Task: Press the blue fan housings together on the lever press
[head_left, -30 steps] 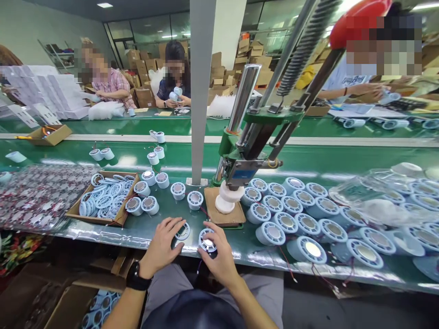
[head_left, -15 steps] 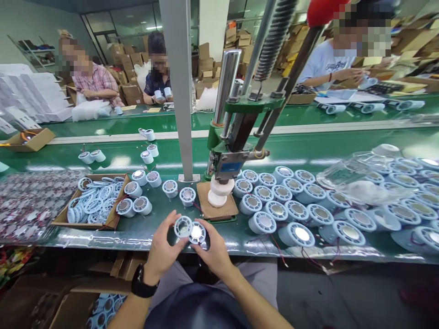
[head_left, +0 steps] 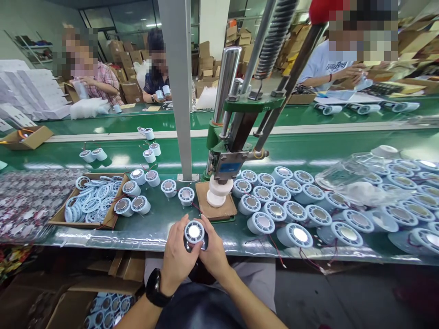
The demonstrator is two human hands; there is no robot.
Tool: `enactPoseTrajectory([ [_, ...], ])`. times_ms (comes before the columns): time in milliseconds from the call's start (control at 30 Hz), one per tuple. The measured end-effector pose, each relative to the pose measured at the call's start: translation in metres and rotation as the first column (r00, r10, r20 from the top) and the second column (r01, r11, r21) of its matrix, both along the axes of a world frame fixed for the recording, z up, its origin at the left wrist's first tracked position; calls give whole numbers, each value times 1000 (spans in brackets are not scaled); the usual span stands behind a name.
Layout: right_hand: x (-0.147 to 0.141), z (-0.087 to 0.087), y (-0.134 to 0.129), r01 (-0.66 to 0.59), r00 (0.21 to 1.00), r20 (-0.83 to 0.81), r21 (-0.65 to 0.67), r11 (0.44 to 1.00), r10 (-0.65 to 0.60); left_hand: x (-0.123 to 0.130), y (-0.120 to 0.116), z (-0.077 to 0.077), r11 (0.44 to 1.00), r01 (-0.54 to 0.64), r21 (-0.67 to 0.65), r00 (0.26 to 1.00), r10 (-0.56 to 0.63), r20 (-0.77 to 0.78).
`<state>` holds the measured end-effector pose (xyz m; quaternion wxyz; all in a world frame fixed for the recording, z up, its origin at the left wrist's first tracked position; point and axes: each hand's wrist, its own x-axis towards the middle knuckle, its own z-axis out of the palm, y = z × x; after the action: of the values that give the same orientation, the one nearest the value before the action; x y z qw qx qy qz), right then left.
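Between my two hands, just above the bench's front edge, is a light-blue round housing (head_left: 194, 232) with a slotted rim and a bright silver disc facing up. My left hand (head_left: 179, 251) grips it from the left, thumb at its near side. From the right, my right hand (head_left: 213, 250) closes round it, the two thumbs almost meeting. Its lower part is hidden by my fingers. Beyond it stands a hand press (head_left: 230, 164), its white round head (head_left: 216, 194) over a brown pad (head_left: 224, 211).
Many similar housings (head_left: 300, 236) with thin wires crowd the bench at right, under a plastic bag (head_left: 356, 173) farther back. At left are a cardboard box (head_left: 115, 219) of blue rings and several housings (head_left: 140, 204). A grey post (head_left: 178, 91) rises behind. Three people work across the bench.
Half a second ago my hands held two separate blue parts side by side. Now these are brought together as one stacked piece, and my left hand has shifted right, closer to my right.
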<state>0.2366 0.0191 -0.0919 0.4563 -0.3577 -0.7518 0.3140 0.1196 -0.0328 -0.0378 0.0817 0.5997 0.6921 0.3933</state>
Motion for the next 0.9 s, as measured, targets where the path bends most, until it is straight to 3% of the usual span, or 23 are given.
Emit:
enactPoseTrajectory([
  [100,2,9,0,0,994,108,40,999,-4,4,0,-5,999,16,-36,995,-13,96],
  [200,20,51,9,-140,908,404,45,989,110,0,5,-5,994,69,-87,971,-47,233],
  [267,41,105,24,-221,846,521,144,965,116,-7,13,3,989,81,-125,952,-39,303],
  [300,52,139,34,-205,860,508,261,943,47,-12,20,10,987,87,-134,946,-40,321],
  [333,62,175,46,-138,898,437,404,904,-58,-15,28,19,987,94,-130,943,-47,330],
  [400,76,251,77,108,945,171,639,762,-277,-19,49,36,990,112,-90,937,-75,341],
  [467,78,316,115,315,927,-85,703,637,-364,-17,74,49,989,141,-46,925,-115,362],
  [500,75,341,134,367,920,-166,686,628,-356,-14,87,52,986,162,-29,915,-140,378],
  [533,71,359,154,390,918,-212,643,659,-336,-9,100,53,981,192,-15,901,-170,398],
  [600,59,377,187,373,927,-258,533,760,-274,2,122,50,966,257,22,851,-237,469],
  [667,48,377,210,323,936,-283,452,832,-209,12,139,43,944,324,68,766,-304,566],
  [767,40,374,224,287,934,-324,427,857,-151,19,148,34,905,414,99,644,-368,671],
  [900,53,381,200,287,921,-362,386,877,-142,17,143,26,893,431,134,621,-401,674],
])
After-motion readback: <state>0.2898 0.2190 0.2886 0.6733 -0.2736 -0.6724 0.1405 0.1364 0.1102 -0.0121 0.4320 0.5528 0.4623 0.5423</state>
